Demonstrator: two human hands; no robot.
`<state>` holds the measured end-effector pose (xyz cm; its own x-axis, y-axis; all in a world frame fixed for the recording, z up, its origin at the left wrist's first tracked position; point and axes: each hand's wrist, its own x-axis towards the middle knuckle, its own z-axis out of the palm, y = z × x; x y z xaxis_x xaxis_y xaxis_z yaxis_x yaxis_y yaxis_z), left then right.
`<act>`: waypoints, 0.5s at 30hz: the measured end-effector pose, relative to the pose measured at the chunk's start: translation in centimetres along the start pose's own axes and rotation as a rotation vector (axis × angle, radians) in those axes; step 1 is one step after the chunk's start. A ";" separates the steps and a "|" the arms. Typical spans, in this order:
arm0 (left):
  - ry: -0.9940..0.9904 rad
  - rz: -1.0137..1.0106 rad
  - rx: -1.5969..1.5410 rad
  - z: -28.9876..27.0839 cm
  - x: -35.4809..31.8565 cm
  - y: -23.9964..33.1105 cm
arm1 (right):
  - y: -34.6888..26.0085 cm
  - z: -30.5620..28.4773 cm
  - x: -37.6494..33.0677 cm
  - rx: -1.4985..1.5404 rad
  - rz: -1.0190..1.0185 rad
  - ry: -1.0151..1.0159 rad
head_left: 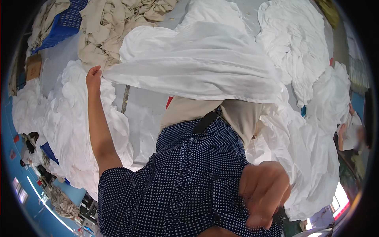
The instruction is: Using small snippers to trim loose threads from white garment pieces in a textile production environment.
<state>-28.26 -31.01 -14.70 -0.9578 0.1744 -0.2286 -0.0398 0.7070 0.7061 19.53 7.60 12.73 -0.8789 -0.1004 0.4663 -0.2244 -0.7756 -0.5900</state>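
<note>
A large white cloth [197, 69] stretches across in front of me, its near edge hanging in a long fold over my lap. Its left corner narrows to a point at my left hand [94, 79], whose fingers are pinched closed on it. My left arm reaches out straight. Close to the camera, in front of my patterned dark blue top, is my right hand [265, 191]. It is raised and smeared by motion, with the fingers seemingly curled; whether anything is in them cannot be made out.
White cloth heaps lie at left [75, 114], at far right [292, 43] and at near right [304, 146]. Beige cloth [114, 27] is piled at far left beside a blue plastic basket [67, 21] and a cardboard box [33, 66]. Another person [350, 132] stands at the right edge.
</note>
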 end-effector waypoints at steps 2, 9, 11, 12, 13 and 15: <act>0.010 0.032 -0.016 3.2 -0.7 1.9 | -0.1 -0.3 3.3 0.016 -0.023 -0.066; -0.505 0.127 -0.318 12.6 -15.7 17.5 | 0.3 -2.7 1.3 -0.051 -0.042 -0.071; -1.038 -0.219 -0.260 12.0 -22.1 19.8 | 0.9 -1.9 -2.7 -0.277 -0.026 0.513; -1.185 -0.340 -0.376 11.4 -25.8 22.0 | 1.2 -2.4 -3.1 -0.517 0.135 0.736; -1.203 -0.448 -0.500 11.8 -28.0 22.3 | 1.4 -3.0 -3.2 -0.757 0.305 0.951; -1.232 -0.558 -0.619 13.2 -29.7 22.7 | 4.2 -4.9 -4.2 -0.850 0.417 1.179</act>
<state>3.00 -11.09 -0.69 0.0466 0.6653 -0.7451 -0.7258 0.5351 0.4324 20.24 7.86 5.03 -0.6711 0.6468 -0.3622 0.3121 -0.1966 -0.9295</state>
